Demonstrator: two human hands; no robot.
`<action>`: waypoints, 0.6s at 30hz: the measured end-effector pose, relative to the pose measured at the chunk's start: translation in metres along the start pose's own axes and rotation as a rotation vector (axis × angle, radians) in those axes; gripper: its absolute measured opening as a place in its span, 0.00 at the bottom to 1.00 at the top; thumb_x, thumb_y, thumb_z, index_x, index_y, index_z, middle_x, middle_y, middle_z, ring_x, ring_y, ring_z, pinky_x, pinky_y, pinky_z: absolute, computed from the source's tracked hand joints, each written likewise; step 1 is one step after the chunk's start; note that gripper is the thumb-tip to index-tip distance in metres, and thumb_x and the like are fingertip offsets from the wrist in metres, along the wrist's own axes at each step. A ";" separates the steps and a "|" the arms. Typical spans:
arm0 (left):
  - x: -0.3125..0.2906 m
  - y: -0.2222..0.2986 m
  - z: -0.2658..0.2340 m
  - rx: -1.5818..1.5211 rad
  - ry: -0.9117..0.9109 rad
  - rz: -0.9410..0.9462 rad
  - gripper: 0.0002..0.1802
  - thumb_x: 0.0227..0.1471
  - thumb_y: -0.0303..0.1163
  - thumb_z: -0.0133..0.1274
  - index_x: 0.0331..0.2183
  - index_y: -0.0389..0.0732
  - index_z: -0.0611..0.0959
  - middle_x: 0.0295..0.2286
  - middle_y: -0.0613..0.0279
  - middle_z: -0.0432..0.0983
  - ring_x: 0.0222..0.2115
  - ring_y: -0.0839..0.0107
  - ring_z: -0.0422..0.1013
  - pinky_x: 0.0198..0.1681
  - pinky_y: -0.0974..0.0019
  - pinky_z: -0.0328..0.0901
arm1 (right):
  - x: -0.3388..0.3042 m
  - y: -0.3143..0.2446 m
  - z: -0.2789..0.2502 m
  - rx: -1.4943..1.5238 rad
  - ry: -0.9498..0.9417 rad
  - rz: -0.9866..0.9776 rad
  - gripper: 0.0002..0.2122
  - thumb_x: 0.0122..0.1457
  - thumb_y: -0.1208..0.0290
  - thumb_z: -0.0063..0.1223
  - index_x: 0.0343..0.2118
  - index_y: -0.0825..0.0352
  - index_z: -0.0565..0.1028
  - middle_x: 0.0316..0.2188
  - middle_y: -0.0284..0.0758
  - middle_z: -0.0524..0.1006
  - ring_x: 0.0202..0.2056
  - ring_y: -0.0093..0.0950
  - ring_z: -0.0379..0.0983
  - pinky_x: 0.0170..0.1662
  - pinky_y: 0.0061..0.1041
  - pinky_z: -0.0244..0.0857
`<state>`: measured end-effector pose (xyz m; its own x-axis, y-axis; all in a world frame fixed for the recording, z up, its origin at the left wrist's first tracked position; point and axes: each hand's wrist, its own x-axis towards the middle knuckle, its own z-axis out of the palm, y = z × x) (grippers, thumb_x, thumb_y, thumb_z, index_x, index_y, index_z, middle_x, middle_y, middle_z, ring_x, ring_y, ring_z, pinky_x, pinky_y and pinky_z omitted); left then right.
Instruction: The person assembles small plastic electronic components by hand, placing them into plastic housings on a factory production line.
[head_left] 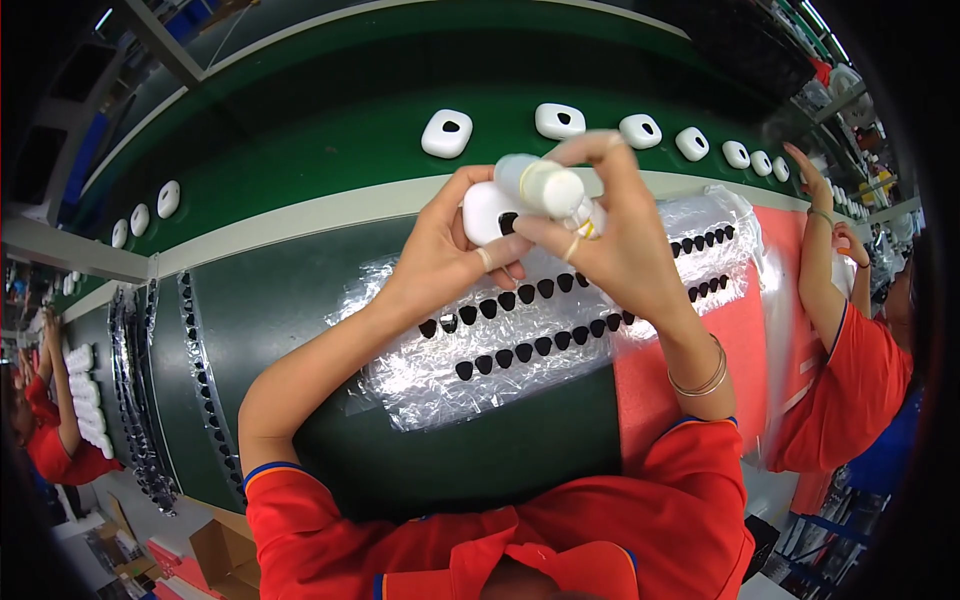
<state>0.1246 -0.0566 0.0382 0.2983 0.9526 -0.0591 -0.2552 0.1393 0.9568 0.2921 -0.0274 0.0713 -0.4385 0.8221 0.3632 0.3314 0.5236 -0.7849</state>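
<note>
In front of me, above the near edge of the belt, my left hand (pixel 455 235) is closed on a white rounded plastic housing (pixel 482 212) with a black oval spot. My right hand (pixel 615 220) grips a small white plastic bottle (pixel 552 190), tilted over the housing. The bottle's tip is hard to make out behind my fingers. Pale finger cots cover some fingertips. Under both hands lies a clear plastic sheet (pixel 430 385) bearing two rows of small black rounded pieces (pixel 523 352).
Several white housings stand along the green conveyor belt (pixel 330 150), among them a near one (pixel 447 134). Strips of black pieces (pixel 205 370) lie at left. A red foam mat (pixel 655 385) is on the right. Co-workers in red sit on both sides, one with an arm (pixel 822 270) near the belt.
</note>
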 end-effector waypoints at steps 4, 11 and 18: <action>0.001 0.003 -0.004 0.037 0.007 0.048 0.24 0.45 0.20 0.52 0.44 0.39 0.62 0.27 0.59 0.71 0.19 0.76 0.70 0.21 0.75 0.68 | -0.003 -0.011 -0.004 0.141 -0.018 -0.197 0.19 0.45 0.77 0.56 0.43 0.66 0.67 0.37 0.36 0.73 0.37 0.27 0.72 0.38 0.22 0.65; 0.004 0.003 -0.009 0.061 -0.034 0.035 0.24 0.42 0.21 0.55 0.42 0.39 0.65 0.26 0.61 0.70 0.16 0.78 0.68 0.17 0.76 0.65 | 0.003 -0.007 -0.006 0.048 -0.125 -0.104 0.16 0.49 0.75 0.52 0.42 0.67 0.67 0.33 0.32 0.73 0.30 0.24 0.71 0.34 0.21 0.64; 0.027 -0.017 -0.051 0.638 0.155 0.302 0.25 0.34 0.32 0.63 0.38 0.40 0.72 0.28 0.60 0.74 0.29 0.72 0.72 0.30 0.69 0.67 | 0.002 -0.014 -0.018 0.041 0.017 0.037 0.16 0.49 0.71 0.54 0.40 0.69 0.67 0.33 0.37 0.74 0.35 0.26 0.72 0.39 0.22 0.63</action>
<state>0.0902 -0.0200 0.0055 0.1534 0.9586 0.2398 0.2951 -0.2760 0.9147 0.3011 -0.0293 0.0923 -0.4124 0.8445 0.3417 0.3122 0.4834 -0.8178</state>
